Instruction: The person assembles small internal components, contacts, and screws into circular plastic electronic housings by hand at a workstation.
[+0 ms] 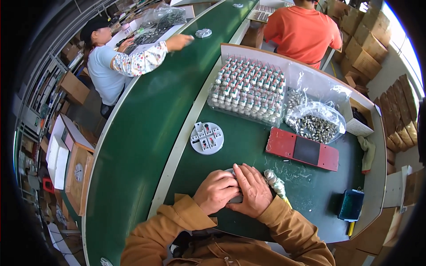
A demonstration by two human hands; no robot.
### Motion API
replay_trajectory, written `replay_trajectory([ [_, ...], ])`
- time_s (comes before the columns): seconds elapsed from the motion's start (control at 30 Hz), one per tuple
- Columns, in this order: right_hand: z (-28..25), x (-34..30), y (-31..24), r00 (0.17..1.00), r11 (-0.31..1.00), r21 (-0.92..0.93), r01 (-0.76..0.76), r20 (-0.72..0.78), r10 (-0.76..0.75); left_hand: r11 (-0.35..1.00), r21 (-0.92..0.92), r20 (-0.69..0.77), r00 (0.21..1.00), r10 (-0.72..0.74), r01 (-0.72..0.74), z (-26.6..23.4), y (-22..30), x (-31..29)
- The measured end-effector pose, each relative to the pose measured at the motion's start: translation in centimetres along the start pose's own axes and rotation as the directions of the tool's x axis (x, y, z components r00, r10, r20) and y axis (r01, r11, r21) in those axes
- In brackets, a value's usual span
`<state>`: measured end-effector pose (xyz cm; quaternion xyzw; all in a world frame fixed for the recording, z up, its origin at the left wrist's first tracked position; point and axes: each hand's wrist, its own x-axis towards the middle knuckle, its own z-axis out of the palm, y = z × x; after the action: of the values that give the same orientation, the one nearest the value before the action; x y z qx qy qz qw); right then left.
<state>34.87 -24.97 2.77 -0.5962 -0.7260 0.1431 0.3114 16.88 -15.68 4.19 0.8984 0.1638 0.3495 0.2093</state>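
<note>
At the near edge of the green bench, my left hand [216, 192] is curled against the side of a grey round piece [236, 199]. My right hand [254, 190] lies over the same piece with its fingers pressed together. Most of the piece is hidden beneath both hands, so its kind cannot be made out. Right beside my right hand lies a tool handle wrapped in whitish material [275, 182], with a yellow end. Beyond my hands, a round white disc [207, 138] carries several small square blocks with red and black bits.
A clear tray [248, 91] of wired whitish parts stands behind, beside a plastic bag of small metal caps [316, 126]. A red block with a dark pad [302, 149] and a blue bin [350, 205] lie rightward. Left runs a green conveyor [146, 128]; two people work beyond.
</note>
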Motion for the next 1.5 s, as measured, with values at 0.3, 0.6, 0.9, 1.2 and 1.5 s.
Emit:
replay_trajectory([
  [0.3,-0.7,-0.3,0.9,0.999,1.0,-0.004,0.01,0.039,-0.009,0.995,0.099,0.027,0.999,-0.019,0.016,0.8,1.5,0.2],
  [0.6,0.5,-2.0,0.2,0.996,0.997,0.058,-0.048,0.08,0.043,1.0,-0.018,0.121,0.992,0.028,-0.025,1.0,0.6,-1.7],
  [0.9,2.7,-0.2,4.1,0.999,1.0,0.004,0.003,-0.033,-0.003,0.993,-0.064,0.122,0.988,-0.092,0.1,2.1,-4.7,-2.3],
  [1.2,1.3,1.0,5.7,1.0,0.973,0.233,-0.002,0.025,-0.004,0.874,-0.389,0.254,0.946,-0.203,0.292,0.6,-7.4,-3.4],
  [1.5,2.6,0.9,5.9,1.0,0.961,0.275,0.014,-0.008,-0.012,0.821,-0.466,0.16,0.944,-0.289,0.33,0.0,-7.4,-4.4],
])
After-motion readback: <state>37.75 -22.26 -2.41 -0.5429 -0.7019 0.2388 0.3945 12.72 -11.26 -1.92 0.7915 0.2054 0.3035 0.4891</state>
